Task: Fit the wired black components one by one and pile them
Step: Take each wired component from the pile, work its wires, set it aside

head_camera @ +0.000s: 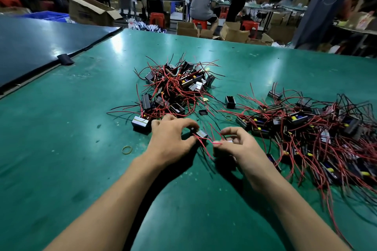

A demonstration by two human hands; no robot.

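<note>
Green matting covers the wide table, which fills most of the view. A dark panel lies along its far left edge. Beyond the far edge stand cardboard boxes and red stools, with people working at other benches.

The biggest thing on the mat is the right heap, a sprawl of wired black components with red and black leads and some yellow parts, reaching from mid-table to the near right. A smaller, tighter centre heap of the same components sits further off, well apart from the first, its wires sticking out on all sides.

Both bare forearms come in from the near edge and meet just in front of the centre heap. The left hand is curled, its fingertips and thumb gripping a small black component with a pale face, held just above the mat. The right hand is close beside it, thumb and forefinger pinching the red wires that run out of that component; something pale shows between its fingers, too small to make out.

Just left of the left hand a banded block rests on the mat, grey-topped with a yellow line across it. A lone black component stands upright between the two heaps, and a small black cap lies nearer, beside loose leads. A yellow rubber band lies flat on the mat left of the left wrist.
</note>
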